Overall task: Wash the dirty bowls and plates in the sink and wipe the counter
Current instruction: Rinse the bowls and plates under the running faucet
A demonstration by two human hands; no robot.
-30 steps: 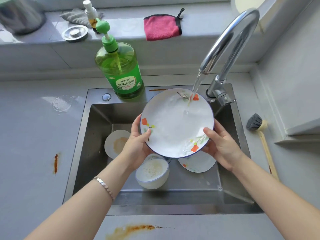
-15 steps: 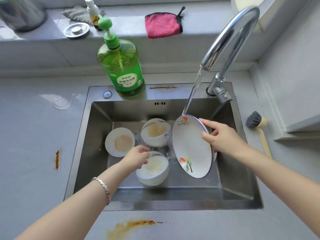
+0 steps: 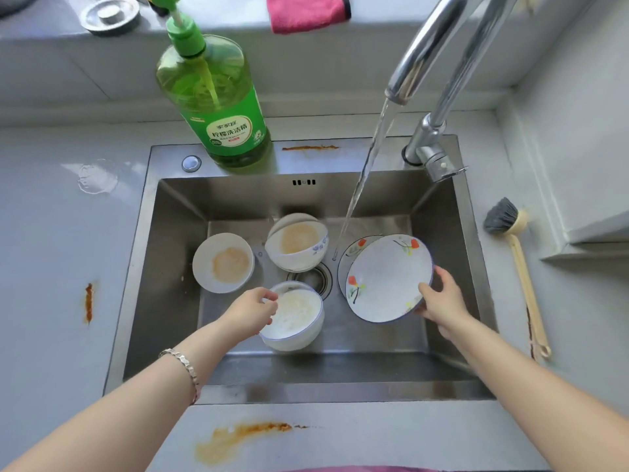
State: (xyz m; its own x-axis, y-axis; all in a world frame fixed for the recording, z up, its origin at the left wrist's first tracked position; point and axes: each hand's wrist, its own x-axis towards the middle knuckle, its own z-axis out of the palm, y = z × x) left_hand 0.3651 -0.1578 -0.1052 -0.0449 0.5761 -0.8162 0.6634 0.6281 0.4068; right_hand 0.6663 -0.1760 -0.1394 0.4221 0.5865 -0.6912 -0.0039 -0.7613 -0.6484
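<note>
Two hands work inside the sink (image 3: 306, 391). The left hand (image 3: 251, 311), with a silver bracelet (image 3: 185, 367) on its wrist, curls its fingers over the near-left rim of a white bowl (image 3: 296, 318) filled with pale, foamy water and grips it there; the bowl sits on the sink floor just in front of the drain (image 3: 315, 277). The right hand (image 3: 442, 303) holds a floral plate (image 3: 388, 277) by its lower right edge, thumb on the upper face and fingers tucked beneath, so the plate is tilted above a second floral plate (image 3: 355, 248) lying flat under it.

Behind the drain, a tilted bowl (image 3: 299, 241) with a brownish smear inside leans against another white dish, and to its left a shallow dish (image 3: 223, 262) with an orange stain rests flat. Water (image 3: 366, 172) runs from the faucet (image 3: 429, 42) and lands on the sink floor between the tilted bowl and the plates.

On the back ledge of the sink stands a green bottle of dish soap (image 3: 218, 107). A pink cloth (image 3: 306, 11) and a metal lid (image 3: 110, 13) lie on the sill above. On the grey counter (image 3: 51, 233), a dish brush (image 3: 510, 240) lies to the right of the sink, and orange-brown stains (image 3: 238, 434) mark the front edge, the left side and the ledge behind the basin.
</note>
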